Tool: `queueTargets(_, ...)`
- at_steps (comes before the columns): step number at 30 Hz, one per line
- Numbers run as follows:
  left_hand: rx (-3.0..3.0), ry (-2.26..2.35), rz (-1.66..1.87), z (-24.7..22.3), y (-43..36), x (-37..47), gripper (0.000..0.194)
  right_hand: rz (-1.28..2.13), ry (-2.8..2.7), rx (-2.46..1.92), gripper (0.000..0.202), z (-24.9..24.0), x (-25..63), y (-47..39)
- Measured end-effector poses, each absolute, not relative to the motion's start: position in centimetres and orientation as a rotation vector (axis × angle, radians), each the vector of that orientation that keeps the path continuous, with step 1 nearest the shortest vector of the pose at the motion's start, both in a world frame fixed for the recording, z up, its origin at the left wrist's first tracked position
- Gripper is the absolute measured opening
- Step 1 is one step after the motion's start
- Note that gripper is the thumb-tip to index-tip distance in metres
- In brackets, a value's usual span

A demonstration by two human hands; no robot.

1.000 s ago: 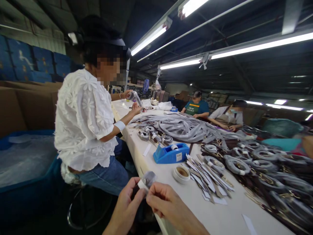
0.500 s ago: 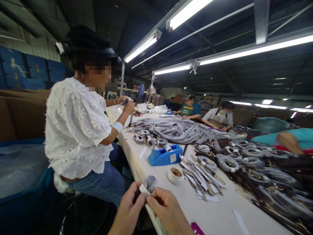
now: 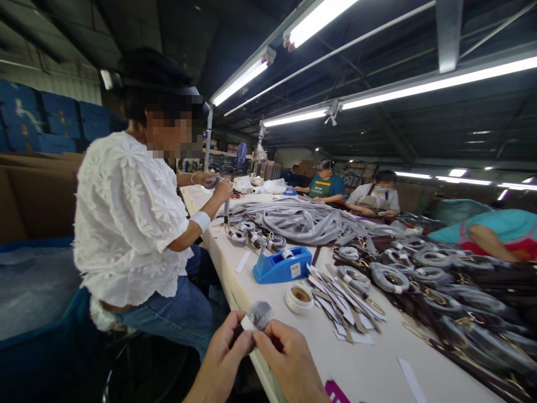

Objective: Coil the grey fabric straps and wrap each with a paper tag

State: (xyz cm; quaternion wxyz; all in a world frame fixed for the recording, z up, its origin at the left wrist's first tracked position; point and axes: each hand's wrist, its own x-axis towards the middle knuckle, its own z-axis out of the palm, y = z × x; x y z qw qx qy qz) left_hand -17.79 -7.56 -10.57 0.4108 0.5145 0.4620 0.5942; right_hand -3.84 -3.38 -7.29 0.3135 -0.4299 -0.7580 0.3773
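Observation:
At the table's near edge, a small coiled strap in grey plastic [image 3: 262,312] sits between my two hands. A white paper strip [image 3: 247,323] lies around it. My left hand [image 3: 221,358] pinches the strip and coil between thumb and fingers. My right hand [image 3: 289,358] is closed on the coil's other side, thumb tip close to the left thumb. My fingers hide the lower part of the coil. Just beyond are a roll of tape [image 3: 299,298], a blue tape dispenser [image 3: 282,267] and a pile of paper strips [image 3: 350,310].
Coiled straps with metal clips [image 3: 390,278] cover the table's right side. Long grey wrapped straps [image 3: 302,224] lie farther back. A co-worker in white [image 3: 130,201] sits at left, handling another coil. Other people work across the table. A blue bin [image 3: 37,352] stands at lower left.
My hands stay on the coil, nearly unmoved. The co-worker at left has lowered their coil slightly. At far right, the person in turquoise has shifted, with the arm reaching farther left.

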Motion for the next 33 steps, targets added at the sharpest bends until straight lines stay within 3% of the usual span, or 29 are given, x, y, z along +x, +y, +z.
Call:
queueTargets(9, 1.203, 1.043, 1.471, -10.2, -8.1, -17.5, 0.044, 0.837, -2.041, -1.172, 0.038, -7.7, -3.8, -3.6)
queueTargets(12, 1.180, 1.174, 1.462, -9.9, -7.7, -17.5, 0.048, 0.916, -2.036, -1.127, 0.038, -7.6, -3.2, -3.6)
queueTargets(17, 1.136, 1.254, 1.462, -9.7, -7.5, -17.4, 0.056, 1.105, -1.966, -1.147, 0.020, -7.2, -2.0, -3.4)
queueTargets(26, 1.123, 1.139, 1.394, -10.7, -7.3, -16.1, 0.061, 1.064, -1.787, -1.149, 0.019, -9.1, -2.3, -2.8)
queueTargets(33, 1.384, 1.504, 1.387, -12.8, -7.0, -15.4, 0.055, 1.064, -1.688, -1.227, 0.023, -10.0, -1.5, -2.4)
